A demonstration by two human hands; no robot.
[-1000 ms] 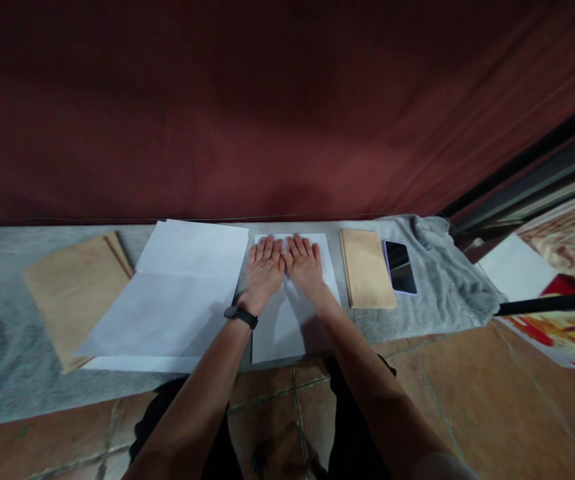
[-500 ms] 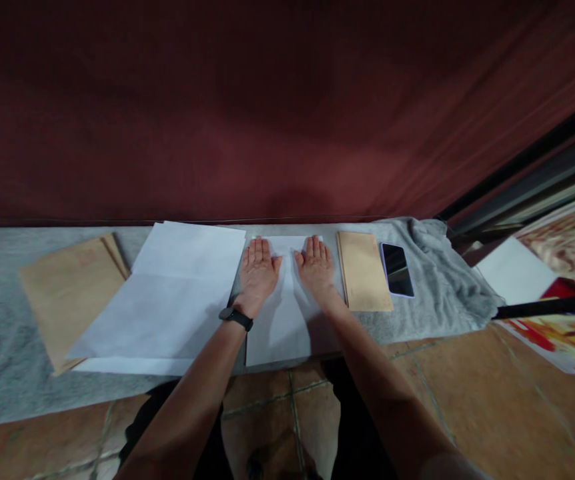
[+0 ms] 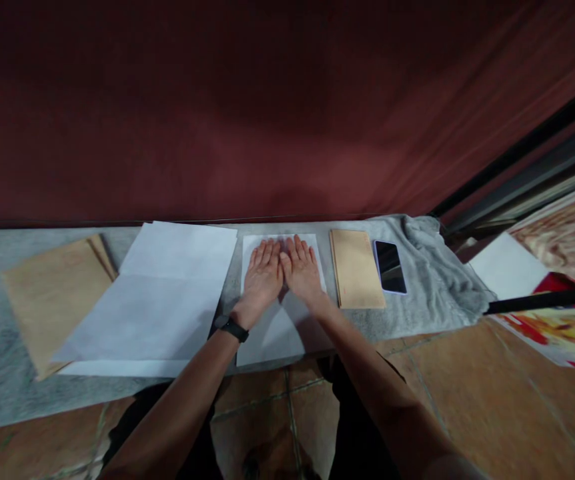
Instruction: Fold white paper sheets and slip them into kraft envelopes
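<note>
A white sheet of paper (image 3: 267, 340) lies straight in front of me on a grey cloth (image 3: 420, 293). My left hand (image 3: 264, 270) rests flat on its upper part, palm down and fingers stretched out. Close beside it, my right hand (image 3: 301, 270) also lies flat on the sheet, the thumbs nearly meeting. Neither hand grips anything. To the left of the sheet are larger white sheets (image 3: 162, 293), creased across and stacked askew. To the right lies a small pile of brown envelopes (image 3: 358, 270).
Bigger brown envelopes (image 3: 57, 287) stick out from under the white sheets at left. A phone (image 3: 390, 267) lies right of the small envelopes. Behind the cloth rises a dark red surface (image 3: 287, 153). A black bar (image 3: 547, 298) and a colourful print (image 3: 562, 330) are at right, above floor tiles (image 3: 447, 373).
Both hands have slid inward across the sheet until they lie side by side. The view has shifted slightly, so the things appear a little further left.
</note>
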